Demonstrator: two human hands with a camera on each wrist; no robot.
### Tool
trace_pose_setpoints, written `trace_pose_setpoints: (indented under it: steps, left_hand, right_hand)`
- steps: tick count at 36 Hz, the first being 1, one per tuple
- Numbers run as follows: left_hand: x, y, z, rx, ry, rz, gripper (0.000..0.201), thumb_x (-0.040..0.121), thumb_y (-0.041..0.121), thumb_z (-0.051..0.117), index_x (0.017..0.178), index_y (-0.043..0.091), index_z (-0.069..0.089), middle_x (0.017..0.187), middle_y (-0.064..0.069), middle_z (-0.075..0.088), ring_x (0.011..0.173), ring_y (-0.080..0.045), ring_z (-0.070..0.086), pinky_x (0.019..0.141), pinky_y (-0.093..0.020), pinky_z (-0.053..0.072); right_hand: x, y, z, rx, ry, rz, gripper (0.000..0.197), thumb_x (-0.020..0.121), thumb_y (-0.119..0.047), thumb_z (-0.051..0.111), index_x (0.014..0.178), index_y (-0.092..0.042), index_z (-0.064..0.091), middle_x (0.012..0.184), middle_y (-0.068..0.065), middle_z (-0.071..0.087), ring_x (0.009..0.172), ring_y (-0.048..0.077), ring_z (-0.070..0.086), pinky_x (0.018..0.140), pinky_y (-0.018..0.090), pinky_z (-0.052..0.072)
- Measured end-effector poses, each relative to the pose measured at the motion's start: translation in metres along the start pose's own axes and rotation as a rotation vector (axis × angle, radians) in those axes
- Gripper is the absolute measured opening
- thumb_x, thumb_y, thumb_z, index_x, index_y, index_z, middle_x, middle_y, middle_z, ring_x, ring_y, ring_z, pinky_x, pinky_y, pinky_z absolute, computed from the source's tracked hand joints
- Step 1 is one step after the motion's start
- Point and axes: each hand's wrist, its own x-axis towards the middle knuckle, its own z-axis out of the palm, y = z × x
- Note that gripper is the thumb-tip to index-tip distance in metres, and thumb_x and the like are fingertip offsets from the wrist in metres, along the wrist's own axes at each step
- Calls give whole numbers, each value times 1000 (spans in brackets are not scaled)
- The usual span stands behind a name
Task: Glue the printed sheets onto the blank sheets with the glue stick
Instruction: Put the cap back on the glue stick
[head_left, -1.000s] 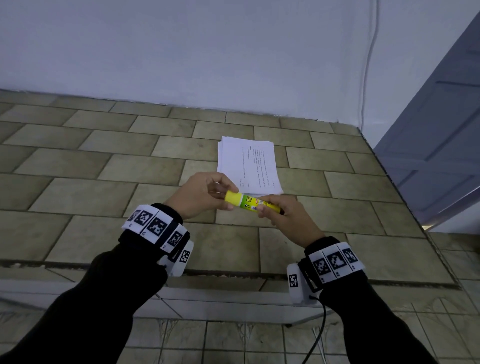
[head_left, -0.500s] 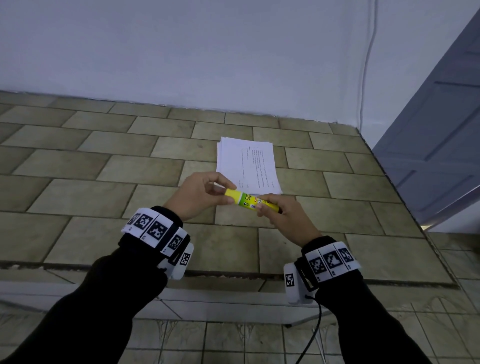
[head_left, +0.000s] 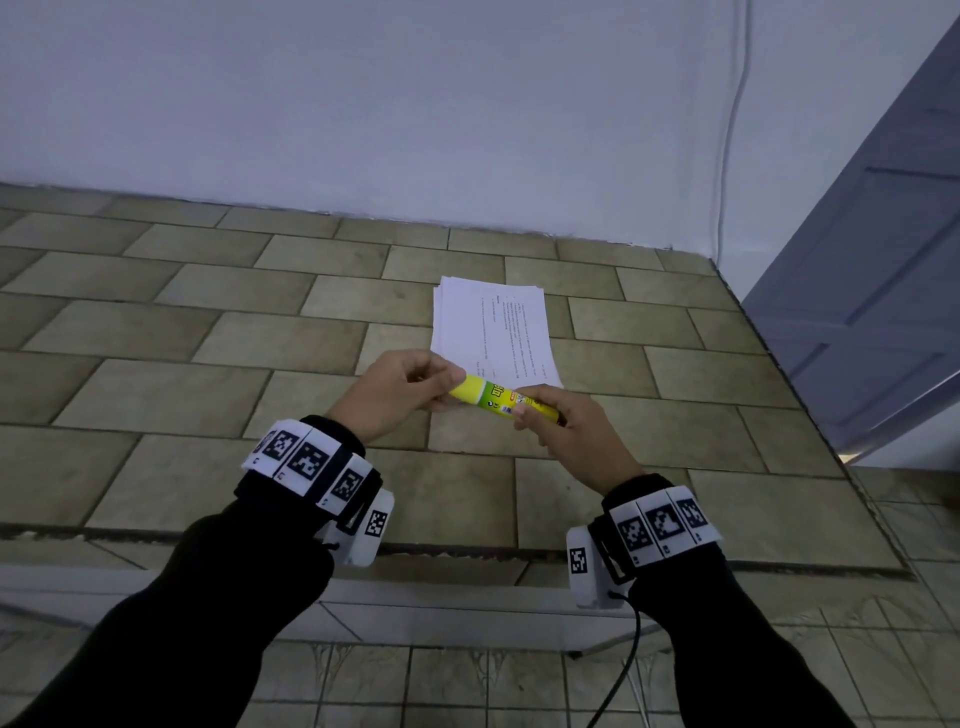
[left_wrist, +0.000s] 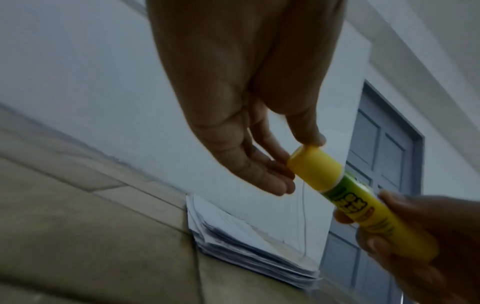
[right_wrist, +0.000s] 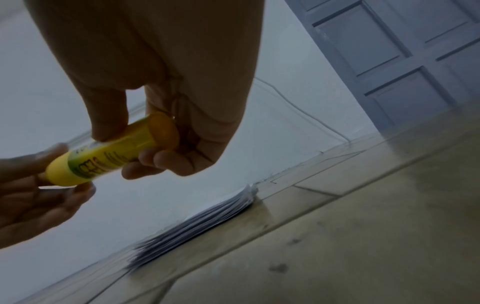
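Observation:
A yellow glue stick (head_left: 488, 396) with a green label is held level between both hands, just above the tiled counter. My right hand (head_left: 571, 431) grips its body and base, thumb on top and fingers underneath (right_wrist: 161, 158). My left hand (head_left: 400, 389) pinches the yellow cap (left_wrist: 315, 169) between thumb and fingers; the cap sits on the stick. Just behind the hands, a stack of white sheets (head_left: 493, 327) lies on the counter. Its top sheet is printed with a few lines of text. The stack's edge shows in both wrist views (left_wrist: 233, 236) (right_wrist: 207, 211).
The tiled counter (head_left: 208, 374) runs left and right and ends in a front edge (head_left: 467, 551) near my wrists. A white wall (head_left: 415, 104) stands behind it, with a thin cable (head_left: 727, 156) running down it. A grey panelled door (head_left: 883, 286) is at the right.
Both hands and the glue stick stay almost in place. The left fingers have shifted slightly on the cap.

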Motion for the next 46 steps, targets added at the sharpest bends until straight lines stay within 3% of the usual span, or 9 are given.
trace_pose_setpoints:
  steps: [5, 9, 16, 22, 27, 31, 37, 43, 46]
  left_hand:
    - [-1, -2, -7, 1, -94, 145, 35, 75, -10, 75, 98, 17, 70, 100, 4, 75, 99, -12, 69, 91, -22, 52]
    - [-3, 1, -7, -106, -81, 127, 45, 72, 11, 78, 114, 19, 64, 117, -4, 70, 108, -13, 66, 92, -25, 53]
    - [-4, 4, 1, 177, 96, -79, 46, 95, 52, 52, 86, 10, 68, 72, -1, 68, 67, -14, 68, 70, -34, 57]
    - [-1, 0, 4, 46, -9, 9, 3, 88, 12, 69, 89, 14, 68, 81, 0, 67, 72, -7, 64, 73, -23, 55]
    - [-3, 1, -1, 39, -130, 138, 36, 75, -12, 75, 100, 13, 67, 102, -12, 70, 91, -12, 64, 85, -21, 53]
    - [-1, 6, 1, -82, -20, 92, 29, 82, 6, 74, 107, 17, 65, 109, -6, 70, 95, -10, 66, 79, -20, 53]
    - [-2, 5, -3, 144, 64, -131, 43, 90, 53, 58, 86, 11, 68, 76, 0, 71, 68, -12, 68, 61, -24, 52]
    - [-1, 1, 0, -24, -14, -31, 1, 89, 14, 67, 89, 13, 68, 78, 4, 71, 72, -6, 67, 68, -19, 55]
    - [-3, -1, -4, -26, -80, 77, 26, 80, -7, 71, 99, 12, 68, 92, 3, 74, 88, -8, 69, 81, -19, 53]
  right_hand:
    - [0, 1, -1, 32, -22, 28, 12, 96, -21, 58, 102, -17, 68, 74, -6, 66, 59, 9, 46, 54, 21, 38]
    - [-1, 0, -2, 35, -20, 21, 14, 96, -22, 58, 103, -16, 68, 76, -6, 66, 60, 8, 47, 53, 17, 39]
    - [-1, -1, 0, -9, 1, -23, 18, 93, -20, 62, 108, -13, 69, 78, -7, 65, 61, -2, 53, 57, 10, 39]
    - [0, 0, 0, -52, 24, -38, 15, 94, -21, 61, 104, -14, 69, 76, -1, 66, 59, 0, 51, 55, 10, 36]
    - [-2, 3, 2, 10, -1, 16, 22, 95, -20, 60, 114, -13, 68, 76, -9, 66, 62, -3, 55, 58, 9, 41]
    - [-3, 1, 0, 31, 0, 13, 14, 95, -20, 59, 106, -17, 68, 75, -8, 65, 58, 2, 50, 56, 14, 40]
    - [-3, 3, -1, -4, 20, -22, 15, 93, -23, 63, 106, -18, 69, 79, -4, 67, 66, 9, 56, 60, 18, 43]
    - [-2, 2, 2, -33, 46, -53, 10, 93, -21, 62, 99, -16, 69, 77, 1, 67, 60, 6, 50, 57, 15, 38]
    - [-2, 3, 1, 11, 26, -11, 8, 94, -20, 60, 95, -19, 68, 74, -4, 64, 58, 4, 47, 57, 19, 40]
